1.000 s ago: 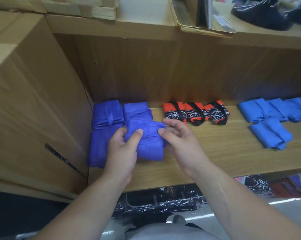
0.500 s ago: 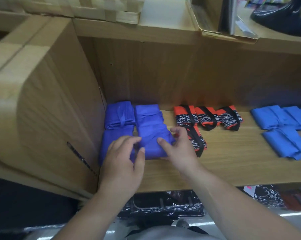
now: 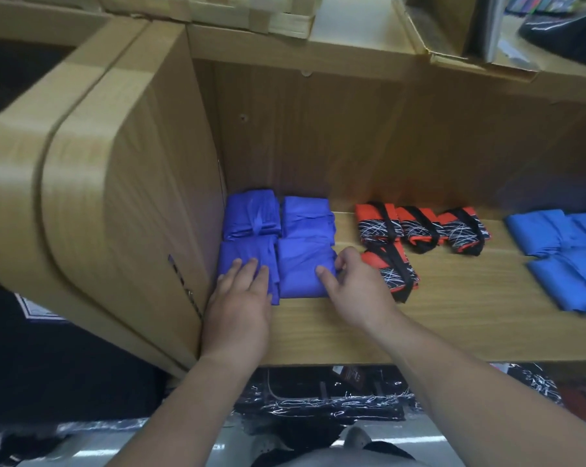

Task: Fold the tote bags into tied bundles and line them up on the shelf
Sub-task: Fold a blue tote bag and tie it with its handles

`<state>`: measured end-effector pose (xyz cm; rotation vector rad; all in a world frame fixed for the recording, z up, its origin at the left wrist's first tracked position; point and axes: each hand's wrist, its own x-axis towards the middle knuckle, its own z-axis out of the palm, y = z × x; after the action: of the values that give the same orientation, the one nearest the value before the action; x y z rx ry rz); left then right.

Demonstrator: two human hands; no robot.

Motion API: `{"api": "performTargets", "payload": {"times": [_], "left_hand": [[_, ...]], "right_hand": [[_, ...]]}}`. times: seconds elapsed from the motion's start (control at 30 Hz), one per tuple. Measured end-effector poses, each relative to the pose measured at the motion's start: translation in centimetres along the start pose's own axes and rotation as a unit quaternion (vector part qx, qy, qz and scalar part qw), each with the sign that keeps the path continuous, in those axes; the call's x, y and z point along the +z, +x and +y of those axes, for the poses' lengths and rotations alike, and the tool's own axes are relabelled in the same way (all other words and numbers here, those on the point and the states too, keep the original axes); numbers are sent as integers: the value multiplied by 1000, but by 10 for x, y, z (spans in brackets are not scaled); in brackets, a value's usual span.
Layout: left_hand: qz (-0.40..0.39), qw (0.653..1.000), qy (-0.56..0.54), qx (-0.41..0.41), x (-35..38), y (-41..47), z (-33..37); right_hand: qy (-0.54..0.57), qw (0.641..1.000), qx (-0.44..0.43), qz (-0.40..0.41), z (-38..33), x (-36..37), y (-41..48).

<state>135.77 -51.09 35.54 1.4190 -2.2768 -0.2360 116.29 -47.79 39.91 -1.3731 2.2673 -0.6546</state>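
Since a sec ago the purple bundle [image 3: 303, 267] has gone from being held up in both hands to lying flat on the shelf [image 3: 453, 318], front row, tight against the other front purple one [image 3: 247, 261], w/ two more purple ones behind. A 4th orange bundle [image 3: 391, 267] now shows where my right hand covered it before.

Left hand [image 3: 239, 298] lies flat, fingers [image 3: 251, 267] spread loosely on the left front bundle, gripping nothing. Right hand [image 3: 352, 284] has thumb on top of the new bundle & fingers curled at its right edge, a light pinch, not lifting.

Risks, imo: pushing too hard from the right could ruck the fabric or loosen the tie; my knuckles touch the orange bundle, so a careless pull-back might knock it askew & spoil that row.
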Motion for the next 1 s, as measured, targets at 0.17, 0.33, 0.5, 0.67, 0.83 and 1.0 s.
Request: {"api": "performTargets", "payload": {"times": [0.17, 0.33, 0.5, 0.67, 0.83, 1.0], "left_hand": [[13, 999, -43, -14, -8, -2, 4], [42, 997, -66, 24, -13, 5, 41], [38, 990, -90, 102, 4, 7, 119], [-32, 973, -103, 206, 41, -8, 232], [-128, 939, -80, 309, 110, -50, 379], [-257, 895, -23, 363, 185, -97, 532]], "right_hand": [[-9, 999, -33, -3, 3, -23, -8], [43, 996, -62, 45, 38, -65, -35], [49, 996, -41, 62, 121, -122, -81], [-54, 990, 43, 125, 250, -175, -145], [-113, 973, 165, 115, 400, -231, -227], [-78, 951, 288, 80, 539, -294, -315]]}}
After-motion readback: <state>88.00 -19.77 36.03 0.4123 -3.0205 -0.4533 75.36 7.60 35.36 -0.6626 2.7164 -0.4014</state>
